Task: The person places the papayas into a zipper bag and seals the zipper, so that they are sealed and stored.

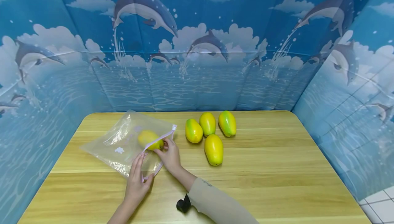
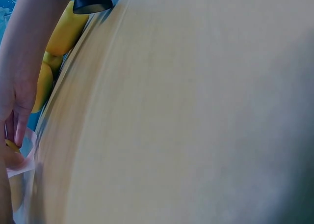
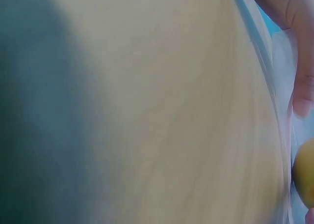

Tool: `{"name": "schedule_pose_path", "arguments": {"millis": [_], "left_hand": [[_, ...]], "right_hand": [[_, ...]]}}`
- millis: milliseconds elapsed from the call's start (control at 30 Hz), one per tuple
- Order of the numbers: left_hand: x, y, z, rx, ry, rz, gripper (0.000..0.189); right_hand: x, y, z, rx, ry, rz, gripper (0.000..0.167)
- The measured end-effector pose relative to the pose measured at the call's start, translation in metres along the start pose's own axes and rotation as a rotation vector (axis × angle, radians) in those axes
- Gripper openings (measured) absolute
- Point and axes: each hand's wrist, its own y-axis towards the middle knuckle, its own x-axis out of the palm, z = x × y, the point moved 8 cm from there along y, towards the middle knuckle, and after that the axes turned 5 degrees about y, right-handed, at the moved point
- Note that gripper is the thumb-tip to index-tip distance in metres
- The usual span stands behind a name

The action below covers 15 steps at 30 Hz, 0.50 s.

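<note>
A clear plastic zip bag (image 1: 123, 128) with a lilac-edged mouth lies on the left of the table. Most of one yellow mango (image 1: 147, 137) is inside it, its right end at the mouth. My right hand (image 1: 170, 155) holds that end between thumb and fingers. My left hand (image 1: 136, 186) grips the near part of the bag's mouth; the exact finger contact is partly hidden. To the right lie several more mangoes (image 1: 213, 149), yellow with green patches. The left wrist view shows the right hand (image 2: 22, 101) at the edge; the right wrist view shows the left thumb (image 3: 303, 94) beside the bag.
The wooden table (image 1: 277, 169) has a blue dolphin-print curtain (image 1: 203, 83) behind it and along both sides. A small black object (image 1: 183, 204) sits by the right sleeve (image 1: 220, 200). White floor tiles (image 1: 380, 203) appear at the lower right.
</note>
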Motion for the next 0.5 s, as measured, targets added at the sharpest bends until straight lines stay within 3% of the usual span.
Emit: {"name": "schedule_pose_path", "arguments": {"millis": [500], "left_hand": [[0.0007,0.0004,-0.0009,0.002,-0.005,-0.003,0.101]], "right_hand": [[0.0012,-0.0009,-0.0011,-0.006,-0.042,0.022,0.04]]}}
